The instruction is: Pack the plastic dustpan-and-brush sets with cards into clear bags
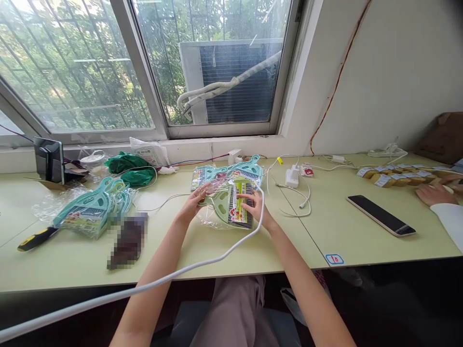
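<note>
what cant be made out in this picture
All in the head view:
Label on the green dustpan set: small print too small to read.
Dark item: blurred by pixelation.
Green bag: its folds hide any contents.
Thick white cable: cut off by the left edge.
Co-worker's sleeve: cut off by the right edge.

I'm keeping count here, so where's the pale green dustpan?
The dustpan is at the centre of the head view, between your left hand and right hand, with turquoise packs just beyond it.
</note>
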`<act>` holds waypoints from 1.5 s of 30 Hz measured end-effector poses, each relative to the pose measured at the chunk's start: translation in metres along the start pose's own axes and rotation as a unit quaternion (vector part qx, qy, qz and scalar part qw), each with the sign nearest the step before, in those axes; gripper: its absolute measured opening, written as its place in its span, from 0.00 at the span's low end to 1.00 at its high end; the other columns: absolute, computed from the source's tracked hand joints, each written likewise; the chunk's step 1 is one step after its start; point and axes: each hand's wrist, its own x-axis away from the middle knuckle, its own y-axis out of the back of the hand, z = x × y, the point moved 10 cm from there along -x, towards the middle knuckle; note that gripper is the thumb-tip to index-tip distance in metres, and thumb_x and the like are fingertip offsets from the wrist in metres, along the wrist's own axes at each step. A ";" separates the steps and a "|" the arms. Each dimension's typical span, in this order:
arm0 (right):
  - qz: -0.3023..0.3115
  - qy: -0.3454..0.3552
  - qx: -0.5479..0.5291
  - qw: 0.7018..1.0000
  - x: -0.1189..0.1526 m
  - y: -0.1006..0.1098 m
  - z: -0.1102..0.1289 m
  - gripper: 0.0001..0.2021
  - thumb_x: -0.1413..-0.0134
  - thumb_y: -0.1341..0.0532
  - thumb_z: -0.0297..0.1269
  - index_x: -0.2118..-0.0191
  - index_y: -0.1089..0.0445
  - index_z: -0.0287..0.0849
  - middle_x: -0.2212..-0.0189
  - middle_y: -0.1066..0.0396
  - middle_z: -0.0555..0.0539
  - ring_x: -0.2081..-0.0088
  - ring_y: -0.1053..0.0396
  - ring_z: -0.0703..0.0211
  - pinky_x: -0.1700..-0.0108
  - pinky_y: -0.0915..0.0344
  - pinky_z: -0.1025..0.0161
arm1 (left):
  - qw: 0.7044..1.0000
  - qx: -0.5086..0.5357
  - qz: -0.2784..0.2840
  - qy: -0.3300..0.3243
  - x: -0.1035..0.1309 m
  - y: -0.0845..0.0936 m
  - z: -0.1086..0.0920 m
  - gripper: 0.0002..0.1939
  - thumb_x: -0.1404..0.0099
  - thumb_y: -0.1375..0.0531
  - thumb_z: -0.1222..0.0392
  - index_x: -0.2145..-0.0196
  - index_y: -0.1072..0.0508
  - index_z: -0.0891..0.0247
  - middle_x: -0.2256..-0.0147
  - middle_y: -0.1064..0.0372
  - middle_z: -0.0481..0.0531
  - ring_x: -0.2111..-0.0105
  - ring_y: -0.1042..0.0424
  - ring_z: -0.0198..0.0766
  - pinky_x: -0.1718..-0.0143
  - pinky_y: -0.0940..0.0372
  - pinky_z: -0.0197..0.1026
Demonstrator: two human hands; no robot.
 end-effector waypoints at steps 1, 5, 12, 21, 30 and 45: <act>0.003 0.003 -0.010 1.000 0.000 -0.001 0.000 0.18 0.52 0.38 0.37 0.52 0.26 0.49 0.44 0.39 0.44 0.41 0.42 0.45 0.41 0.40 0.50 | 1.000 0.000 -0.007 -0.002 0.000 0.001 0.000 0.30 0.40 0.36 0.51 0.42 0.34 0.58 0.51 0.27 0.56 0.59 0.26 0.39 0.63 0.34 0.36; 0.018 0.019 -0.091 0.995 0.000 -0.012 0.001 0.30 0.55 0.37 0.32 0.43 0.36 0.55 0.41 0.40 0.49 0.41 0.40 0.50 0.39 0.41 0.51 | 0.999 0.020 -0.035 -0.008 -0.001 0.001 -0.003 0.29 0.41 0.35 0.53 0.44 0.32 0.60 0.52 0.27 0.59 0.56 0.27 0.45 0.61 0.34 0.40; -0.025 -0.004 -0.253 0.967 -0.001 -0.016 -0.014 0.50 0.59 0.32 0.33 0.34 0.61 0.65 0.38 0.43 0.49 0.45 0.34 0.52 0.48 0.31 0.51 | 0.985 0.168 0.028 -0.021 0.011 -0.026 -0.027 0.38 0.39 0.43 0.38 0.37 0.43 0.57 0.44 0.34 0.59 0.43 0.36 0.51 0.45 0.41 0.49; 0.027 0.000 -0.220 0.975 0.001 -0.029 -0.005 0.51 0.62 0.30 0.38 0.33 0.57 0.60 0.37 0.43 0.49 0.41 0.38 0.49 0.43 0.35 0.52 | 0.963 0.234 0.131 -0.017 0.022 -0.055 -0.034 0.43 0.39 0.57 0.28 0.34 0.51 0.55 0.36 0.49 0.60 0.36 0.49 0.53 0.41 0.50 0.56; 0.039 -0.021 -0.247 0.968 0.004 -0.034 -0.010 0.50 0.60 0.40 0.27 0.35 0.63 0.71 0.33 0.54 0.56 0.43 0.36 0.53 0.51 0.29 0.53 | 0.967 0.210 0.143 0.012 0.020 -0.062 -0.022 0.34 0.34 0.51 0.43 0.34 0.48 0.59 0.39 0.42 0.58 0.39 0.44 0.52 0.41 0.48 0.54; -0.034 0.041 -0.014 0.998 -0.003 -0.016 -0.009 0.20 0.51 0.38 0.34 0.50 0.28 0.52 0.40 0.43 0.47 0.38 0.45 0.48 0.40 0.42 0.52 | 0.965 0.230 0.127 0.006 0.020 -0.064 -0.023 0.37 0.39 0.49 0.54 0.34 0.52 0.62 0.40 0.40 0.58 0.37 0.46 0.49 0.40 0.48 0.52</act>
